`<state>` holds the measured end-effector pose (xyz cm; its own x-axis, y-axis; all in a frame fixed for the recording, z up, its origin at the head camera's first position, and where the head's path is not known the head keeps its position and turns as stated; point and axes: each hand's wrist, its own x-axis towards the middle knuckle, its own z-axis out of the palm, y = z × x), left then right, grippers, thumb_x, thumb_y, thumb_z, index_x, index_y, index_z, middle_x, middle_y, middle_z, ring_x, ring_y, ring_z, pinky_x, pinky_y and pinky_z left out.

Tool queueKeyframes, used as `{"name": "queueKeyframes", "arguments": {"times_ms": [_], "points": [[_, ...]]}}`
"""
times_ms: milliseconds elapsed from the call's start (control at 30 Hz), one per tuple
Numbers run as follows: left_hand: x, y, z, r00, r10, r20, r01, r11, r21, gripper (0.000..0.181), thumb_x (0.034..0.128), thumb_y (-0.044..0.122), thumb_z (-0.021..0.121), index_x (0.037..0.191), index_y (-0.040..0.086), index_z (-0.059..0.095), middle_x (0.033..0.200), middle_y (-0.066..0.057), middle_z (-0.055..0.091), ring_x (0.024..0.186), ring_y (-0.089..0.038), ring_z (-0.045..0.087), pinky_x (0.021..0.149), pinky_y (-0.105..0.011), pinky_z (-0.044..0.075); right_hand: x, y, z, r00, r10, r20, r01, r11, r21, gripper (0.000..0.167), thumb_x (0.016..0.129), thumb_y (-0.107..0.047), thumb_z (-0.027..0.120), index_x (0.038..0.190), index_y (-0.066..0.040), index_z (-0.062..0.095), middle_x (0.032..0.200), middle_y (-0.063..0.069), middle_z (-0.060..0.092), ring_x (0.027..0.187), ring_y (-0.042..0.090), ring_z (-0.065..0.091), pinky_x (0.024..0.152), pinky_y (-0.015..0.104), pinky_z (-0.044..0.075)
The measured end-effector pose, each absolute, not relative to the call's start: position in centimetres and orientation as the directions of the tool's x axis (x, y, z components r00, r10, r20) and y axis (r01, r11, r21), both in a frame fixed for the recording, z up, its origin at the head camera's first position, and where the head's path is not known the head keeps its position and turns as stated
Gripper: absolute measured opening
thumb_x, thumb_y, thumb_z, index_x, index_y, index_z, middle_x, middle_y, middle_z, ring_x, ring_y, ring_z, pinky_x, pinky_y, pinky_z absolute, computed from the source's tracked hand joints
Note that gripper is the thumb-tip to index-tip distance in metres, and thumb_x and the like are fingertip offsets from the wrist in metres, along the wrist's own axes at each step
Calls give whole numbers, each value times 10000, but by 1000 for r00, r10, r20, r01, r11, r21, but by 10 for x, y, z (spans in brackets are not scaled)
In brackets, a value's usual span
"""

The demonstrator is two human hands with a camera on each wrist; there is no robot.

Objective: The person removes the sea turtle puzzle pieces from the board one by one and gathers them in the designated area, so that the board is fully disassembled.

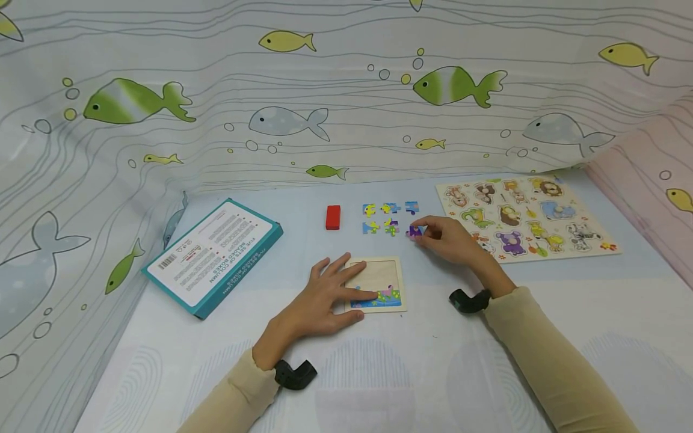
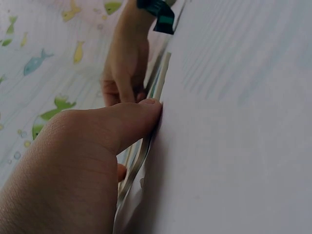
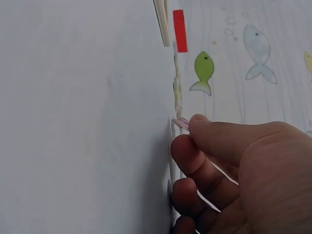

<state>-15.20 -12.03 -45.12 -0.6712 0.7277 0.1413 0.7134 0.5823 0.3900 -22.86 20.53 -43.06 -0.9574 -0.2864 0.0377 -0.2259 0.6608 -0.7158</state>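
Observation:
My left hand rests spread over the left side of a small wooden puzzle tray, its straight fingers reaching across the frame. Along the tray's lower part lie fitted pieces with blue, green and pink printing. Farther right, the thumb and fingertips of my right hand pinch a purple jigsaw piece; the right wrist view shows its thin edge between them. Several loose jigsaw pieces in yellow, blue and green lie in two rows behind the tray, left of the pinched piece.
A red block lies left of the loose pieces. The teal-edged box is at the left. At the right lies a large animal puzzle board, its front-left part behind my right hand. A fish-printed curtain rises behind the table.

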Motion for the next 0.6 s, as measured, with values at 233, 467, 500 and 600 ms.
{"name": "queueKeyframes", "arguments": {"times_ms": [233,467,500,600], "points": [[-152,-120,-452,-671,727,144,713,580,395,411,954,482,601,1361,436,634,1660,-29,355,1583,-361,180,1200,-684,118,-228,208,-430,-952,-298,70,-261,668,-697,370,920,-111,733,1281,-64,666,876,80,647,739,192,516,672,290,420],[-151,-120,-451,-671,726,154,715,576,397,410,948,479,612,1354,432,642,1654,-38,369,1580,-366,189,1198,-683,121,-228,209,-431,-957,-282,73,-255,692,-675,412,907,-105,747,1302,-45,644,943,93,655,784,207,538,708,313,437],[-151,-120,-450,-671,726,154,714,576,398,410,948,479,612,1354,431,642,1654,-39,368,1580,-367,188,1198,-683,120,-228,209,-431,-957,-281,74,-256,694,-672,408,906,-103,747,1298,-42,646,946,96,655,786,210,540,709,316,437],[-151,-120,-450,-671,726,153,714,576,399,414,946,478,615,1356,431,640,1655,-38,365,1580,-367,187,1199,-685,119,-229,210,-431,-959,-270,90,-260,700,-665,388,904,-101,746,1279,-41,662,959,98,663,797,214,548,718,325,441]]}}
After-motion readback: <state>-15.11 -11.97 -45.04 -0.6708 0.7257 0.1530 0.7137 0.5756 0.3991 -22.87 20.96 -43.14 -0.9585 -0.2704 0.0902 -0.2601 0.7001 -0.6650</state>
